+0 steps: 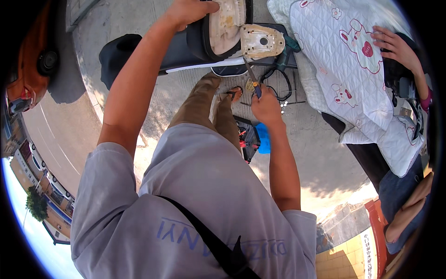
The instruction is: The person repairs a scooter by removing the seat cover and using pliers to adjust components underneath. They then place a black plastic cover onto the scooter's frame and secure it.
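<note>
My left hand [188, 13] grips the edge of a black padded seat, its thumb over the cream-coloured plastic underside [226, 29]. The seat looks like a scooter's, with its stained base turned up. Beside it is a cream plate [263, 42] with a round hole and several small holes. In my right hand [268, 108], closed around a dark blue and orange handle, is a knife [251, 70]. Its narrow blade points up towards the lower edge of the cream plate; whether it touches is hard to tell.
A dark green power drill [282, 58] lies right of the plate. Below are an open tool box [248, 139] and a blue item [263, 138]. A quilted white cover [325, 60] drapes a vehicle at right, with another person's hand [395, 49] on it. An orange car [35, 60] stands left.
</note>
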Motion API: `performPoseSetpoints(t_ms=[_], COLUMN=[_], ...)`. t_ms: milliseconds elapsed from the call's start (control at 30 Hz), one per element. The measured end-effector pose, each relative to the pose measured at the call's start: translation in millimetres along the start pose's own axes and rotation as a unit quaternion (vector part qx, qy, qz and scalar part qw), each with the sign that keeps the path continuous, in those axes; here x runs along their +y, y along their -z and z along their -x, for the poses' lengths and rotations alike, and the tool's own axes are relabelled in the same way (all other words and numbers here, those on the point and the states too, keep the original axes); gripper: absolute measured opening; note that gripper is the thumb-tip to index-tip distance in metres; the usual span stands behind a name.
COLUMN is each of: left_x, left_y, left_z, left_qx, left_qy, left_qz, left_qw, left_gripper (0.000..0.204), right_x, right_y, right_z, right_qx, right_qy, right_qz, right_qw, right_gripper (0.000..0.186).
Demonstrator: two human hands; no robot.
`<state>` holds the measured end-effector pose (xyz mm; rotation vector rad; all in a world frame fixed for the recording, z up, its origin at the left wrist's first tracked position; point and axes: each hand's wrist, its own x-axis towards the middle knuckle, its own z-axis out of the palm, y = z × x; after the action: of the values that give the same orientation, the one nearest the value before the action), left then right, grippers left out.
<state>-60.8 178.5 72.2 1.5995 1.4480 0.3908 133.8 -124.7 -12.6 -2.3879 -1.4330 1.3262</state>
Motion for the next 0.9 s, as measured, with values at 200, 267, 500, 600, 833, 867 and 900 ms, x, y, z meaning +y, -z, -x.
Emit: performPoseSetpoints(t_ms=[200, 267, 500, 600, 833, 867, 900], left_x=[2, -15, -38, -122, -141, -145, -144], left_y=[-3, -14, -83, -154, -217, -222, -224], left_z=[-10, -13, 133, 149, 100, 103, 105], left_qx=[0.040, 0.123, -0.058, -0.174, -0.082, -0.079, -0.079], left_qy=[-0.048, -0.116, -0.235, 0.179, 0.301, 0.291, 0.280], left_qz=[-0.054, -0.133, 0.087, 0.349, 0.664, 0.681, 0.698], left_qw=[0.997, 0.977, 0.966, 0.903, 0.680, 0.667, 0.655], left_gripper=[0.095, 0.094, 0.030, 0.029, 0.019, 0.017, 0.015], right_x=[-1, -8, -6, 7, 32, 33, 32], right_y=[-15, -19, -25, -21, -25, -27, -28], right_z=[-5, -10, -5, 14, 39, 40, 41], right_qx=[0.072, 0.102, 0.085, 0.057, 0.073, 0.073, 0.074], right_qy=[0.030, 0.042, 0.026, 0.011, 0.010, 0.010, 0.007], right_qz=[0.153, 0.170, 0.077, 0.058, -0.024, -0.040, -0.057], right_qw=[0.985, 0.979, 0.993, 0.997, 0.997, 0.997, 0.996], right_gripper=[0.064, 0.066, 0.064, 0.058, 0.045, 0.044, 0.042])
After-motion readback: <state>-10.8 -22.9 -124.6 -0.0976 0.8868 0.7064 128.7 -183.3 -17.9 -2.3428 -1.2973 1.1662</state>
